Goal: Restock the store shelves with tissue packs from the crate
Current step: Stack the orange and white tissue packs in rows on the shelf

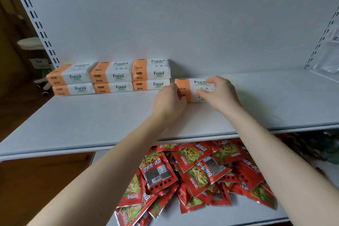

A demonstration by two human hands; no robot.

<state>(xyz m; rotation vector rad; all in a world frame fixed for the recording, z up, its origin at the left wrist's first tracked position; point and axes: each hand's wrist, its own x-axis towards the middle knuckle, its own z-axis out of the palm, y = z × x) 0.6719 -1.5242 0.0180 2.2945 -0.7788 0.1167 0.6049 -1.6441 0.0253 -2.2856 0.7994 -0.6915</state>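
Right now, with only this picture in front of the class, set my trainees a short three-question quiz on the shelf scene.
1. True or false: the tissue pack gripped by the left hand and right hand lies on top of the stacked packs.
2. How many stacked packs are there?
3. What lies on the lower shelf? A. red snack packets B. bottles C. cans
Key: 1 false, it is down at the shelf, right of them; 2 six; 3 A.

A pile of red snack bags (198, 174) fills the bottom middle of the frame. A white round stool (30, 44) stands at the left edge.
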